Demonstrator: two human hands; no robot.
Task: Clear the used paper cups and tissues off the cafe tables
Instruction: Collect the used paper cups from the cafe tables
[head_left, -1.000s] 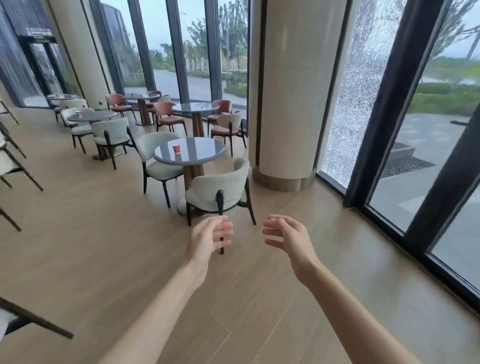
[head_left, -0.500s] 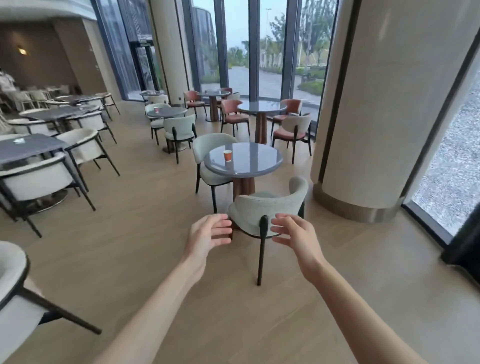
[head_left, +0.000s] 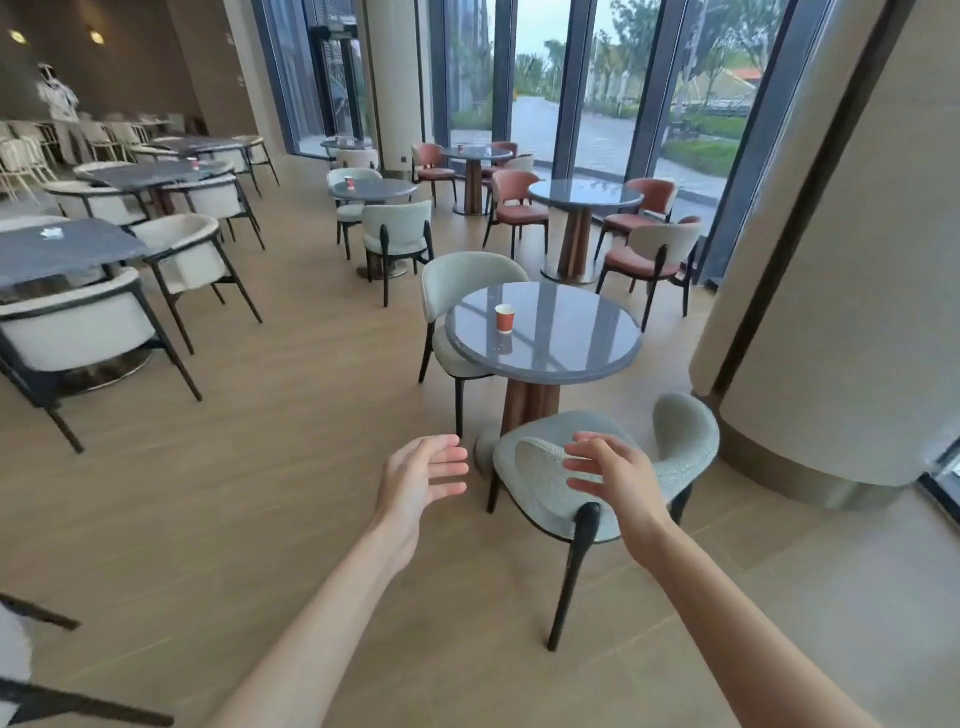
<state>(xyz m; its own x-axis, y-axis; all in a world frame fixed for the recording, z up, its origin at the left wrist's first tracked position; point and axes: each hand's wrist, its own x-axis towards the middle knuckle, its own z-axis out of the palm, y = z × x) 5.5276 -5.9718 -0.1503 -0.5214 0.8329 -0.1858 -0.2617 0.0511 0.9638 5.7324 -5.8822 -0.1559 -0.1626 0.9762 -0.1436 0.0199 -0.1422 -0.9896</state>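
Hands: left hand and right hand empty, fingers apart.
Risk: chair blocks reach; paper cup may tip.

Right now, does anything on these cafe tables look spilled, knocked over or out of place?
Nothing spilled or toppled. A red paper cup stands upright on the nearest round grey table, another red cup on the round table behind, and crumpled white tissue lies on the dark rectangular table at left.

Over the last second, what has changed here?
The person has walked closer to the round table with the orange paper cup, and the view has swung left into the cafe. The left hand and right hand stay empty, fingers loosely spread. The cup stands untouched.
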